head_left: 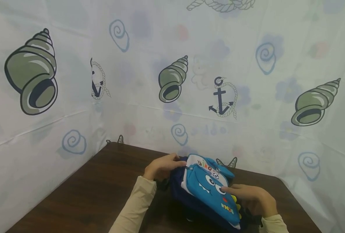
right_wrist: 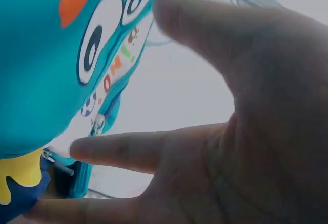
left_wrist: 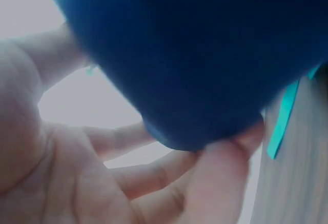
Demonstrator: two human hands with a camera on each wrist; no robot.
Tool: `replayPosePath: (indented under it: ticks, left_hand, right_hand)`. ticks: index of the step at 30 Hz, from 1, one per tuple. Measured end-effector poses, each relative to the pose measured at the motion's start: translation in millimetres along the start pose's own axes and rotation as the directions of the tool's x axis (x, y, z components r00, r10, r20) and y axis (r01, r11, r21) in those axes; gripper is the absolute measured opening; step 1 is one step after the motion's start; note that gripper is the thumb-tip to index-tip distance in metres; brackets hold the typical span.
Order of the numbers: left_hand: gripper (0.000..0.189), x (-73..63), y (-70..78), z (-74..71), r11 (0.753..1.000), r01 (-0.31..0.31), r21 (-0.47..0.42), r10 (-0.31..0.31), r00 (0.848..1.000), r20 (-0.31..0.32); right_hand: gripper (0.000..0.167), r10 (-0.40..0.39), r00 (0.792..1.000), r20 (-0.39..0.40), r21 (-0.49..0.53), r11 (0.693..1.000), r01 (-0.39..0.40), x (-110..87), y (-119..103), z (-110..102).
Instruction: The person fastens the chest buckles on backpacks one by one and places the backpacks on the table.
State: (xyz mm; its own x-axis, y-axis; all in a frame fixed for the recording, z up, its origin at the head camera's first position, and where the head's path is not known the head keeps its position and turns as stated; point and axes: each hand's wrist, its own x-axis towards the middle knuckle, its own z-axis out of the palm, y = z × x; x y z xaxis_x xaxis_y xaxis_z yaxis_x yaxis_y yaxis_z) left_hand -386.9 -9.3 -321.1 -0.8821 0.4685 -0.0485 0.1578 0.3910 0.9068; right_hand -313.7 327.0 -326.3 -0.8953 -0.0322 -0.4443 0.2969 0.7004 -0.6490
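A child's backpack (head_left: 210, 191), blue with a white top panel and a cartoon dinosaur face, leans tilted over the table between both hands. Its sides are navy, and yellow spikes run along its right edge. My left hand (head_left: 163, 165) grips the upper left side, its thumb by the zipper. In the left wrist view, fingers (left_wrist: 154, 178) bend around a blurred navy part of the bag (left_wrist: 189, 80). My right hand (head_left: 249, 195) touches the front and right side with nearly straight, spread fingers. In the right wrist view the thumb lies beside the printed eyes (right_wrist: 97, 39).
The dark brown wooden table (head_left: 82, 194) spreads beneath the bag. A white curtain (head_left: 143, 81) printed with shells and anchors closes off the back and sides. A turquoise strip (left_wrist: 283, 121) hangs near the tabletop in the left wrist view.
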Motion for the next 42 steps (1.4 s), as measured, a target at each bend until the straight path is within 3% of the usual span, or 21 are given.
replayPosePath:
  ticks: [5, 10, 13, 17, 19, 23, 26, 30, 33, 36, 42]
  left_hand:
    - [0.063, -4.5, 7.7, -0.8, 0.997, -0.080, -0.022, 0.080, 0.997, -0.025]
    - [0.063, -5.1, 17.5, -0.6, 0.976, -0.189, 0.113, 0.198, 0.977, -0.082]
    - [0.067, -3.4, 25.2, 3.0, 0.969, -0.208, 0.130, 0.223, 0.968, -0.115]
    - [0.067, -2.3, 34.1, 8.9, 0.975, -0.214, 0.062, 0.221, 0.964, -0.147]
    - [0.067, -2.4, 36.8, 11.4, 0.976, -0.217, 0.023, 0.218, 0.963, -0.159]
    - [0.065, -3.4, 41.4, 15.6, 0.968, -0.247, -0.030, 0.239, 0.955, -0.176]
    - [0.062, -6.5, 46.7, 18.2, 0.954, -0.283, -0.097, 0.262, 0.947, -0.187]
    - [0.054, -11.0, 55.8, 22.0, 0.926, -0.313, -0.210, 0.273, 0.941, -0.200]
    - [0.051, -13.0, 61.1, 24.8, 0.923, -0.321, -0.211, 0.276, 0.937, -0.216]
    - [0.054, -14.0, 63.5, 27.2, 0.933, -0.326, -0.152, 0.289, 0.931, -0.223]
    - [0.058, -14.2, 64.1, 30.9, 0.933, -0.340, -0.114, 0.318, 0.932, -0.174]
  right_hand:
    - [0.093, -0.008, 1.000, 0.018, -0.073, 0.997, 0.009, -3.7, -8, 7]
    - [0.098, -0.009, 0.999, 0.038, -0.160, 0.987, 0.014, 1.4, -9, 10]
    - [0.100, 0.001, 1.000, 0.028, -0.195, 0.981, 0.005, 4.0, -7, 9]
    - [0.098, -0.007, 0.999, 0.032, -0.230, 0.973, 0.014, 5.8, -3, 6]
    - [0.098, -0.006, 0.999, 0.039, -0.212, 0.977, 0.014, 6.2, -1, 5]
    - [0.098, -0.020, 0.995, 0.097, -0.044, 0.999, 0.024, 6.7, 2, 6]
    - [0.094, -0.051, 0.988, 0.147, 0.070, 0.997, 0.041, 7.1, 1, 8]
    - [0.090, -0.082, 0.983, 0.167, 0.108, 0.992, 0.065, 9.6, 0, 11]
    - [0.088, -0.108, 0.979, 0.171, 0.116, 0.989, 0.088, 11.7, -1, 13]
    - [0.085, -0.140, 0.973, 0.183, 0.124, 0.985, 0.118, 12.4, -2, 14]
    - [0.078, -0.186, 0.953, 0.239, 0.123, 0.979, 0.161, 14.6, -1, 13]
